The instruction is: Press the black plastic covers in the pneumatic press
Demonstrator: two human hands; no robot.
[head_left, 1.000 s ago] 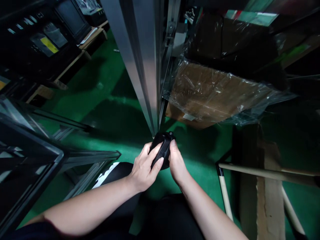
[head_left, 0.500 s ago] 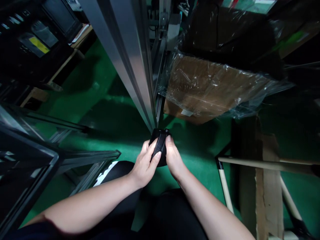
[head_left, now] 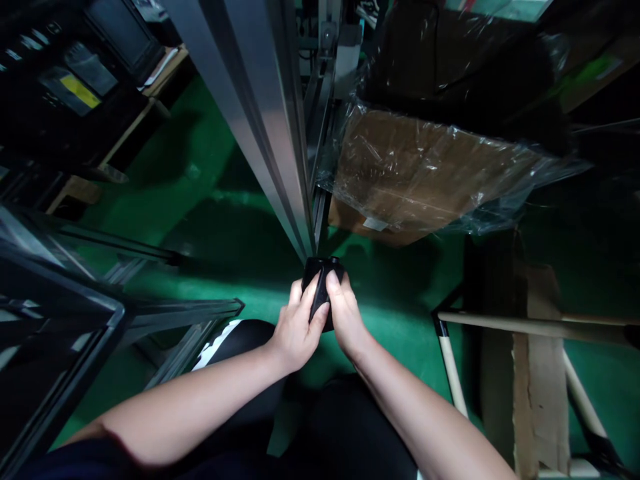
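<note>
Both hands are on a black rounded part (head_left: 320, 288), which sits in view where the lower end of the aluminium profile post (head_left: 285, 133) meets it. Its exact kind is unclear, and I cannot tell whether it is fixed to the post. My left hand (head_left: 303, 327) is closed on its left side, with fingers over the top face and the thumb on the near part. My right hand (head_left: 347, 317) grips the right side, its thumb lying across the top. Fingertips beneath the part are hidden.
A plastic-wrapped cardboard box (head_left: 400, 167) stands ahead on the right. Pale tubes with black joints (head_left: 500, 325) and a cardboard sheet (head_left: 545, 387) are at lower right. A metal frame (head_left: 185, 313) juts in from the left over the green floor (head_left: 400, 347).
My right thumb has moved left, from the right edge onto the top of the black part. My left hand keeps its hold, with only a slight shift.
</note>
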